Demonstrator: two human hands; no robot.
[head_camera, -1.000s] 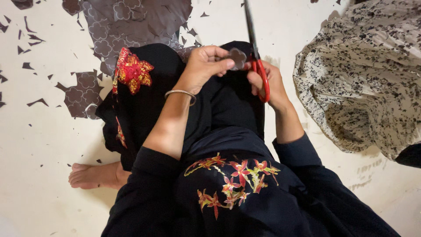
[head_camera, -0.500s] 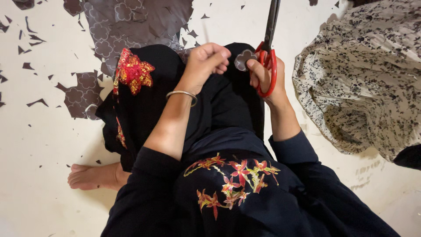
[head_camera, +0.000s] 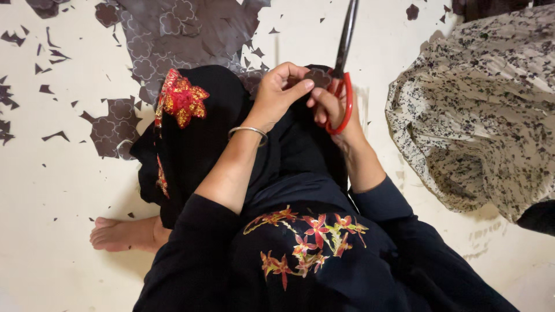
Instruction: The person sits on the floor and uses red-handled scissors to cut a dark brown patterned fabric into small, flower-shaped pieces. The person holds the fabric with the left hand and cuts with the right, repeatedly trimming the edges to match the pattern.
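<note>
Above the lap, left hand (head_camera: 280,92) pinches a small fabric piece (head_camera: 318,77); right hand (head_camera: 335,107) grips seemingly closed red-handled scissors (head_camera: 342,69).

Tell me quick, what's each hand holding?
Left hand: pinching a small fabric piece.
Right hand: closed on the red scissors.

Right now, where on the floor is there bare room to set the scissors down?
Barest: the pale floor left of the bare foot, and the strip between the right hand and the speckled cloth. Crowded: top left, around the dark patterned fabric and its cut scraps.
</note>
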